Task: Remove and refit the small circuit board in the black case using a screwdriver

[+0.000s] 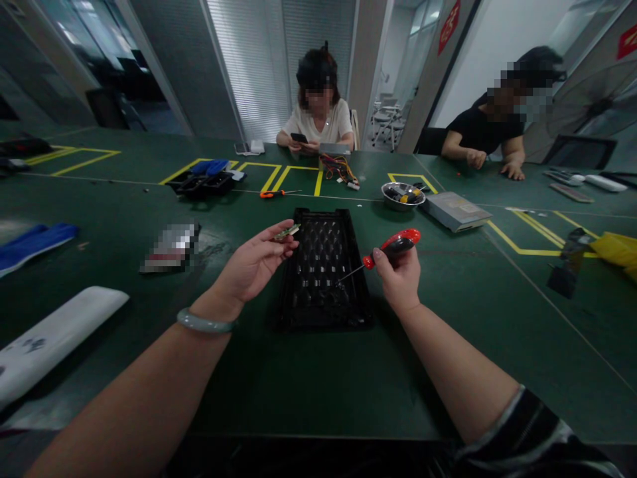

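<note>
Pinching a small, flat, brass-coloured part between thumb and fingertips, the left hand holds it raised at the left edge of a black perforated panel. The palm is turned up, so the part sits in plain view of the wearer. What the part is cannot be told; it is too small and dim. A pale green bangle circles the left wrist.

The right hand is wrapped closed around the red and black handle of a screwdriver. The thin metal shaft slants down and left, its tip over the panel's mesh, on the right side. Whether the tip touches the mesh cannot be told.

The panel lies flat on a dark green table, lengthwise away from the wearer and between the two hands, so each can reach it from its own side.

Further back, yellow tape lines mark out rectangles on the table. A metal bowl holding small parts stands beyond the panel to the right, and just beside it lies a grey metal drive unit. A bundle of coloured wires and an orange-handled tool lie near the far edge. A white oblong cover rests at the near left.

Two other people sit across the table; one holds a phone, the other rests both hands on the tabletop.
</note>
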Tool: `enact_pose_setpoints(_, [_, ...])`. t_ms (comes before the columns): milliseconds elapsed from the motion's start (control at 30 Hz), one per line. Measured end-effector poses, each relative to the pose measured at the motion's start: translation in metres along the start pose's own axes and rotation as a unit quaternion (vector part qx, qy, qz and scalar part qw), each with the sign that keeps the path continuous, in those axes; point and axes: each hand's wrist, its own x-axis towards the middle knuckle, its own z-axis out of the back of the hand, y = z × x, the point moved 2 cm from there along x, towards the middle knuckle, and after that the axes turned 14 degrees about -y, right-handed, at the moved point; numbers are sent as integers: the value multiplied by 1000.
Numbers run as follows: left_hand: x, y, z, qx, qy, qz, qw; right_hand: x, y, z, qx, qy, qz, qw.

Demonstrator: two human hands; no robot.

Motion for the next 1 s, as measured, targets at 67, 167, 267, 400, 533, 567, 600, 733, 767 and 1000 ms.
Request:
enact_pose_setpoints(67, [-1,0,-2,2,-11,-17,1000,-2,2,0,25,-7,-3,1000])
enact_pose_setpoints(167, [-2,2,-3,14,-23,-26,999,-3,7,-1,73,-18,-7,997])
enact_pose_setpoints(267, [-2,5,-2,82,-8,-45,996,-2,9,-6,87,10,-43,995])
enact_pose_setpoints(400, [-5,6,-3,150,42,-62,986,2,7,-9,95,2,-78,992])
enact_pose_setpoints(533, [-14,2,-8,233,96,-68,965,4,6,-8,88,0,-78,993])
enact_pose_setpoints(567, [-17,1,-10,243,120,-62,960,4,6,-8,88,0,-82,993])
enact_pose_setpoints(600, [-21,1,-12,246,150,-49,956,4,6,-8,88,1,-87,992])
enact_pose_setpoints(733, [-34,-2,-21,291,278,-18,915,2,4,-8,84,12,-95,992])
enact_pose_setpoints(767, [-36,-3,-23,322,298,-27,898,2,4,-8,85,13,-97,992])
enact_pose_setpoints(1000, [-41,-5,-25,433,364,-108,817,-1,6,-11,89,29,-101,990])
